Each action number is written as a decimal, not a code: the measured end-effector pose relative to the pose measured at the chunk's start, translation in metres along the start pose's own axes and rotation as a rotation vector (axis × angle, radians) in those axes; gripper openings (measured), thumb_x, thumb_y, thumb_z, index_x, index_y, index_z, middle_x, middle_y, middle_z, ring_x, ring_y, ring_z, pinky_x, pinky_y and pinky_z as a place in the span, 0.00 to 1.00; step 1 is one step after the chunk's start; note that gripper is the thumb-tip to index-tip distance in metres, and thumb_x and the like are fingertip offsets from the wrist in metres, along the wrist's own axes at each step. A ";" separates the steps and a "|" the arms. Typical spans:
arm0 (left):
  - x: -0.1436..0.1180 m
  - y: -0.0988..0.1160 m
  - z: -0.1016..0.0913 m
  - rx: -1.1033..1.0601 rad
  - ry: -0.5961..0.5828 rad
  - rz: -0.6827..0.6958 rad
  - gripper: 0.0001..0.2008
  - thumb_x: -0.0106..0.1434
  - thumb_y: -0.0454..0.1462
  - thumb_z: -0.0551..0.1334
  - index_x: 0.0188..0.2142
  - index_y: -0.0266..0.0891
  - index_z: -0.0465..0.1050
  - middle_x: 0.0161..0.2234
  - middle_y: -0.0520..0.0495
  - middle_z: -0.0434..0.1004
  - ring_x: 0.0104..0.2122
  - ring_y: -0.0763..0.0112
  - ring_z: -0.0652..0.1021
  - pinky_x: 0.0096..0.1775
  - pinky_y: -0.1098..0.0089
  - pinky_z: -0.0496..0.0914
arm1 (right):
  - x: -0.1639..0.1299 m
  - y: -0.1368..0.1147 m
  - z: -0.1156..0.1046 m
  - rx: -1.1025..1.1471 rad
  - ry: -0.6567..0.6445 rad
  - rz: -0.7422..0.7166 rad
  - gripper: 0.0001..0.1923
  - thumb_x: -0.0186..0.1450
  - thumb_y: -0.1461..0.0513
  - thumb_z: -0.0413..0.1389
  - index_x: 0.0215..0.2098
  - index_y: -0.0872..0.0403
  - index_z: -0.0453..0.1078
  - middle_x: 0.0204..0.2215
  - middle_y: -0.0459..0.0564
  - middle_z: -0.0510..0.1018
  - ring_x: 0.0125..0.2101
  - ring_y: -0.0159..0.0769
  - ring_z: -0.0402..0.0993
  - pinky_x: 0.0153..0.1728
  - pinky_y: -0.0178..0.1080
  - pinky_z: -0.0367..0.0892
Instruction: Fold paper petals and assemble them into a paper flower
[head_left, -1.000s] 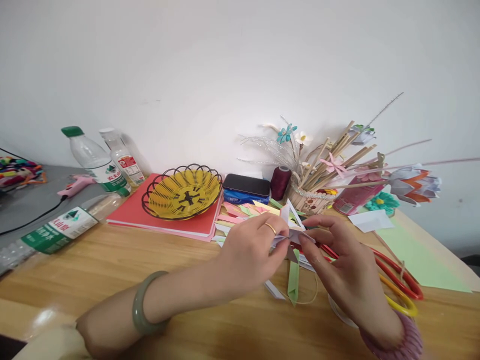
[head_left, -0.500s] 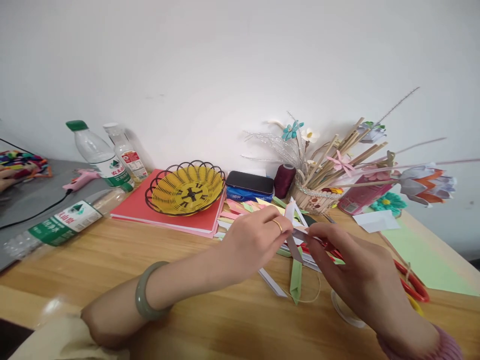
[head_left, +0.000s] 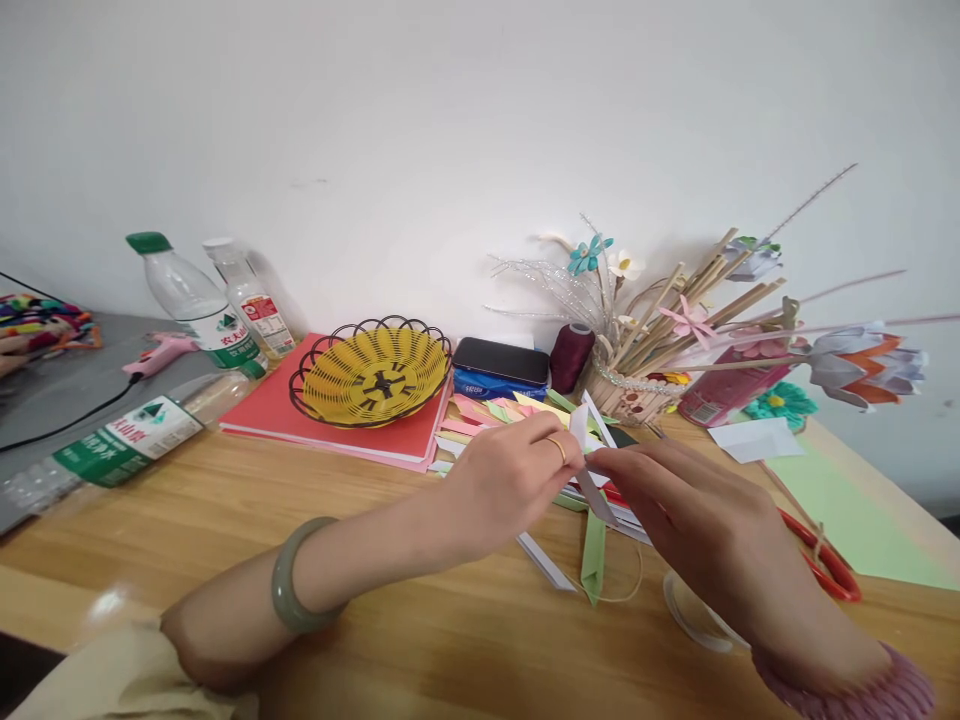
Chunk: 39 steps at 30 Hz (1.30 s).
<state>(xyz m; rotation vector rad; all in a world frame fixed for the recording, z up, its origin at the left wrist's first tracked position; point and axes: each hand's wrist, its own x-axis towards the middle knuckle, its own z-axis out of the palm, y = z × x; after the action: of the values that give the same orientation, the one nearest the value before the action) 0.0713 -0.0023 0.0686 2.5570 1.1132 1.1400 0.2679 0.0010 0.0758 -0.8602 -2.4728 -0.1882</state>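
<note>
small folded paper pinched over a crowded desk

the left hand [head_left: 506, 480] and the right hand [head_left: 694, 525] meet fingertip to fingertip above the wooden table [head_left: 225, 540], both clenched in a light pinch on a folded white paper piece [head_left: 592, 470]. the paper sits between the two sets of fingertips, with one pointed flap poking up just above them and another hanging down just below.

judging from this, the hold looks thin: only the tips carry the paper, so a squeeze too hard could crush the crease, and a loose one could let it slide down onto the green folded strip [head_left: 592, 555] and the white strip [head_left: 547, 562] lying right under the fingers, where it could get mixed with the pile of coloured paper pieces [head_left: 487, 415] just beyond the left fingertips.

the right wrist hangs over a clear tape roll [head_left: 694, 615], with red scissors [head_left: 821, 555] just beside it; a careless drag could snag either. the yellow wire basket [head_left: 371, 375] lies well apart, beyond the left knuckles.
</note>
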 end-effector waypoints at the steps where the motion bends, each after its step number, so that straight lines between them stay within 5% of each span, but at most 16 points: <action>1: 0.000 0.000 0.000 -0.011 0.003 0.001 0.11 0.64 0.33 0.50 0.31 0.36 0.69 0.30 0.46 0.71 0.32 0.71 0.72 0.34 0.72 0.65 | 0.000 -0.001 -0.001 -0.001 -0.012 -0.003 0.18 0.61 0.72 0.45 0.46 0.50 0.64 0.31 0.49 0.72 0.31 0.35 0.68 0.27 0.36 0.63; 22: -0.002 0.002 0.007 0.209 0.168 0.222 0.14 0.62 0.27 0.49 0.24 0.34 0.67 0.23 0.50 0.67 0.24 0.77 0.69 0.26 0.78 0.65 | 0.009 -0.001 -0.008 -0.199 0.018 -0.160 0.10 0.64 0.69 0.46 0.40 0.55 0.66 0.29 0.49 0.75 0.27 0.35 0.67 0.24 0.36 0.59; 26: -0.002 0.001 0.010 0.256 0.302 0.283 0.13 0.61 0.28 0.52 0.22 0.35 0.66 0.22 0.50 0.69 0.24 0.77 0.70 0.26 0.77 0.66 | 0.008 -0.005 0.003 0.108 0.204 0.179 0.04 0.62 0.64 0.53 0.37 0.52 0.66 0.27 0.45 0.74 0.25 0.30 0.69 0.25 0.33 0.65; 30: -0.003 0.002 0.011 0.236 0.433 0.391 0.10 0.59 0.26 0.53 0.23 0.34 0.67 0.22 0.50 0.72 0.24 0.76 0.72 0.25 0.77 0.68 | 0.011 -0.012 0.008 0.673 0.255 0.555 0.11 0.56 0.57 0.59 0.36 0.50 0.66 0.30 0.45 0.75 0.29 0.32 0.74 0.29 0.33 0.72; 33: -0.003 0.004 0.010 0.187 0.466 0.456 0.11 0.57 0.25 0.53 0.21 0.34 0.66 0.20 0.49 0.72 0.23 0.74 0.73 0.24 0.76 0.69 | 0.015 -0.017 0.005 0.906 0.264 0.645 0.11 0.54 0.57 0.61 0.33 0.50 0.67 0.30 0.45 0.76 0.31 0.33 0.75 0.31 0.33 0.73; 39: -0.005 0.005 0.010 0.262 0.502 0.537 0.10 0.56 0.26 0.53 0.21 0.34 0.68 0.21 0.48 0.72 0.26 0.72 0.74 0.25 0.74 0.72 | 0.014 -0.021 0.000 0.905 0.219 0.677 0.09 0.54 0.57 0.61 0.31 0.51 0.70 0.27 0.45 0.76 0.29 0.34 0.74 0.30 0.33 0.72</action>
<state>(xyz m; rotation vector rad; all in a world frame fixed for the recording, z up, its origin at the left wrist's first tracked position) 0.0792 -0.0080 0.0605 2.9665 0.6827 1.9616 0.2455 -0.0079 0.0838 -1.0820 -1.6339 0.9343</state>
